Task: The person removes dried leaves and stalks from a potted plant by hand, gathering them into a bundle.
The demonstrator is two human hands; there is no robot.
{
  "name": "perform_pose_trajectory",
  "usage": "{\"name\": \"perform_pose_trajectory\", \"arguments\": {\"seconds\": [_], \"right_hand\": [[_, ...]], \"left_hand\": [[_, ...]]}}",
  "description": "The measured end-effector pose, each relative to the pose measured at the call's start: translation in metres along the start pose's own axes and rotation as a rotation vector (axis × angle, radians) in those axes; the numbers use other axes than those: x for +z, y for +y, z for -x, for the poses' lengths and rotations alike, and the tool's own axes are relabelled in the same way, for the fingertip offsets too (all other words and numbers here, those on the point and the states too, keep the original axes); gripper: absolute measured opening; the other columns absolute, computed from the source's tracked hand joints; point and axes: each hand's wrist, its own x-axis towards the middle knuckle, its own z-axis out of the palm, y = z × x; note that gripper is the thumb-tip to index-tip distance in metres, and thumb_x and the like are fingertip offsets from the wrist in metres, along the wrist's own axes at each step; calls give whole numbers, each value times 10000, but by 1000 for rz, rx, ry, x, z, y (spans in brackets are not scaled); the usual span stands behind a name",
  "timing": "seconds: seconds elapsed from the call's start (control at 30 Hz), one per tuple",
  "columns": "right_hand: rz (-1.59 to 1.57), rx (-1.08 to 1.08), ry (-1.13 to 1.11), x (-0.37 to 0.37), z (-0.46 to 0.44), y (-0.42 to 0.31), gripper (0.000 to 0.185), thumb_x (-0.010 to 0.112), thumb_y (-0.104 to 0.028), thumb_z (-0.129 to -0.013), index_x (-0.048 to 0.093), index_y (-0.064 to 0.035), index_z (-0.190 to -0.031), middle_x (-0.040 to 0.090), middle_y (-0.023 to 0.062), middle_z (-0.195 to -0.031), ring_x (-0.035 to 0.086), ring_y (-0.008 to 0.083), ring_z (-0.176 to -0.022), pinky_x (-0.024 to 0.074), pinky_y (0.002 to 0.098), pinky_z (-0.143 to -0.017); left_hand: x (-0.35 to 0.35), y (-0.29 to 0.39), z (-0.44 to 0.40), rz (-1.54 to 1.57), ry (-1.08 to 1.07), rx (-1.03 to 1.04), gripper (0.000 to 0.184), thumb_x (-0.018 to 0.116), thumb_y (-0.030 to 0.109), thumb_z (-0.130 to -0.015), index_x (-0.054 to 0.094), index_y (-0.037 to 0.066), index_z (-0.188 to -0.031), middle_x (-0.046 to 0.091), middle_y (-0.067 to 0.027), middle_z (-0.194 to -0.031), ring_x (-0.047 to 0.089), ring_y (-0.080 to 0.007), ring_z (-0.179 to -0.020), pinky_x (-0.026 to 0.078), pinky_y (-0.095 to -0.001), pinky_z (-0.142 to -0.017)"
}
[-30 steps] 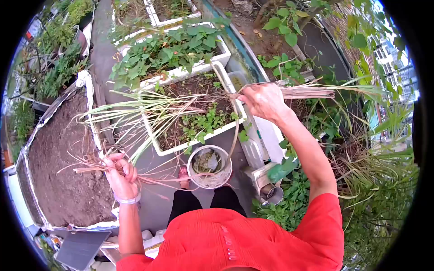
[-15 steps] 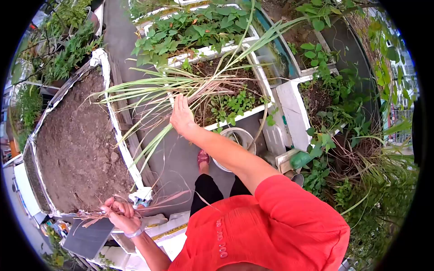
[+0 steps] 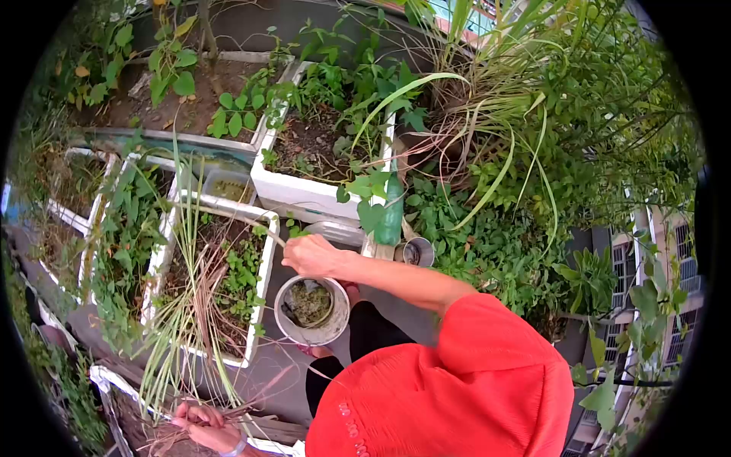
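Observation:
Near the bottom left, my left hand (image 3: pixel 204 428) is closed around a bundle of dry brown leaves (image 3: pixel 164 440). My right hand (image 3: pixel 308 256), above the round bucket, is closed at the end of a long thin brown stick (image 3: pixel 236 217) that reaches left across the white planter (image 3: pixel 266 286). A heap of long green and straw-coloured grass blades (image 3: pixel 199 293) lies over that planter and hangs past its front edge. The bucket (image 3: pixel 283 326) holds murky green matter and stands beside the planter, by the person's feet.
Another white foam planter (image 3: pixel 304 194) with soil and leafy plants stands behind the bucket. A green bottle (image 3: pixel 391 213) and a metal can (image 3: pixel 417 253) are to its right. A large grass clump (image 3: pixel 472 99) grows at the upper right. Leafy planters line the left.
The view has turned to the right. My right hand has left the grass heap, where it lay, and is now closed on the stick near the bucket. My left hand still holds dry leaves.

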Motion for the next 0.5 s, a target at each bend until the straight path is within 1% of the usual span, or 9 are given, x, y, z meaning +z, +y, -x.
{"name": "perform_pose_trajectory", "arguments": {"seconds": [0.03,0.07,0.1,0.13,0.17,0.23,0.3,0.4,0.5], "right_hand": [[9,-35,237,-41,17,19,163,563,-162,-770,559,-11,-708,573,137,-698,566,308,-692,450,386,-590],[-40,11,350,-74,38,42,147,569,-150,-765,566,-6,-737,565,138,-675,566,290,-647,452,373,-572],[-73,79,432,-100,61,64,149,575,-150,-759,582,-1,-750,566,142,-667,564,279,-605,450,360,-552],[-65,198,446,-124,85,85,161,574,-155,-752,586,4,-731,574,142,-666,567,274,-582,445,354,-533],[-61,340,418,-138,110,112,178,565,-166,-745,592,9,-724,585,143,-681,566,277,-581,440,355,-530],[158,660,205,-158,146,149,141,571,-130,-718,581,11,-708,596,163,-744,584,312,-653,453,398,-574],[426,958,-126,-151,174,190,113,549,-87,-703,592,11,-739,604,188,-809,594,347,-738,479,417,-631],[289,1136,-68,-123,198,269,127,528,-61,-693,594,21,-766,597,209,-858,589,368,-788,496,419,-661],[348,1044,172,-115,189,333,122,504,-47,-717,578,33,-771,584,218,-871,584,370,-786,496,410,-670]], "left_hand": [[21,-3,1,-7,-47,-4,410,349,423,-901,463,29,-898,317,21,-511,187,-34,-335,114,-197,-279],[42,-6,4,-32,-96,-22,406,348,430,-899,455,39,-887,300,26,-504,185,-38,-341,112,-195,-292],[62,-11,6,-58,-138,-40,401,346,437,-897,447,49,-876,284,32,-496,183,-42,-347,109,-194,-306],[80,-18,7,-6,-193,-79,385,343,421,-902,446,51,-872,289,34,-494,184,-44,-344,113,-198,-309],[95,-28,9,-2,-219,-68,395,361,422,-895,482,47,-873,332,23,-499,198,-37,-335,124,-197,-287],[131,-39,18,-23,-313,-64,394,366,426,-891,481,49,-873,330,24,-495,203,-38,-336,133,-195,-289],[163,-47,32,-65,-348,-69,403,378,441,-882,475,51,-862,331,25,-506,220,-37,-349,147,-192,-297],[184,-70,36,-184,-380,-67,410,377,444,-883,458,43,-854,327,27,-513,218,-31,-355,135,-193,-301],[209,-77,49,-215,-370,-89,412,371,448,-885,450,44,-859,327,27,-511,218,-31,-355,134,-196,-300]]}}
